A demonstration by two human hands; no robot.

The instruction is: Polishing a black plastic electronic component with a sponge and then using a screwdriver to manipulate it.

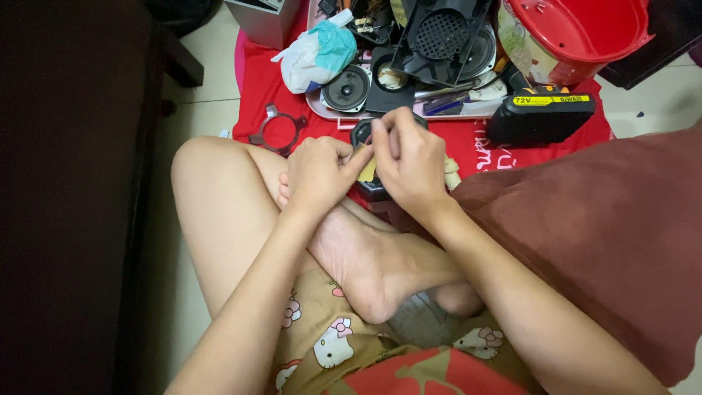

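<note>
I sit cross-legged on the floor. My left hand (pixel 318 172) and my right hand (pixel 411 162) meet over a small black part (pixel 362 134) with a yellowish strip (pixel 367 172) held between the fingers. Both hands pinch it just above my foot (pixel 365 263). Most of the black part is hidden behind my fingers. The piece rests at the near edge of a red cloth (pixel 256 80).
On the cloth lie a tray (pixel 325 110) with a round speaker (pixel 346 88), black plastic housings (pixel 439 36), a white and teal bag (pixel 316 53), a black and yellow battery pack (pixel 541 113), a dark ring bracket (pixel 278 132) and a red tub (pixel 578 33). Dark furniture (pixel 73 197) stands left; a maroon cushion (pixel 607 234) lies right.
</note>
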